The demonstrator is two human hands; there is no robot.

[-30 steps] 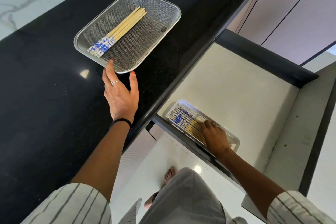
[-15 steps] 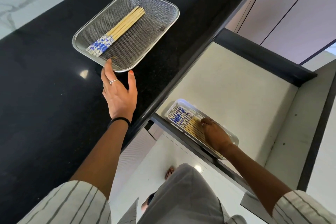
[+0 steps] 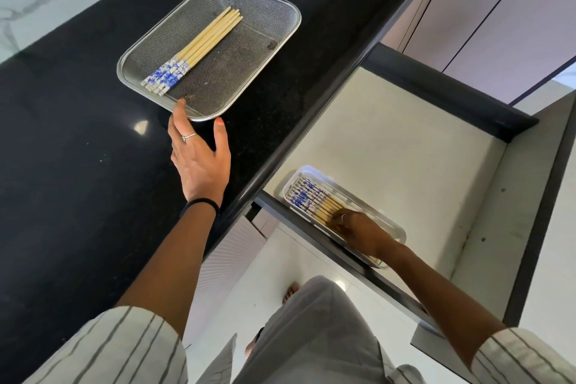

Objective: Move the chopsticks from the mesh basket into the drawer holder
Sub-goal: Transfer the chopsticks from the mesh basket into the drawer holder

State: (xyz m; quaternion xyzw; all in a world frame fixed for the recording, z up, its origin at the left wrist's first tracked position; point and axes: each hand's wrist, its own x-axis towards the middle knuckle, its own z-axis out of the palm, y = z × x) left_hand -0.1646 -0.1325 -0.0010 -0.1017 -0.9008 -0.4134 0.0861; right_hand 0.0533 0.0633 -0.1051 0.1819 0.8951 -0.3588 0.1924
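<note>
My right hand [image 3: 358,229] has slid a little further along the chopsticks in the drawer holder [image 3: 396,227] since a moment ago, while my left hand [image 3: 199,156] has barely shifted. My right fingers curl down onto the plain wooden ends of that bundle [image 3: 311,201]; whether they pinch it or only press on it I cannot tell. My left fingers lie straight and relaxed, fingertips touching the near rim of the mesh basket [image 3: 274,3], thumb just beside it (a thin ring on one finger). In the basket five chopsticks [image 3: 199,48] lie side by side, pale wood with blue-and-white patterned tops. The basket is a rounded rectangle of fine metal mesh on the glossy black countertop [image 3: 62,165]. The holder is a shallow, rounded tray in the open drawer [image 3: 405,140], against its near edge, below the counter's lip.
</note>
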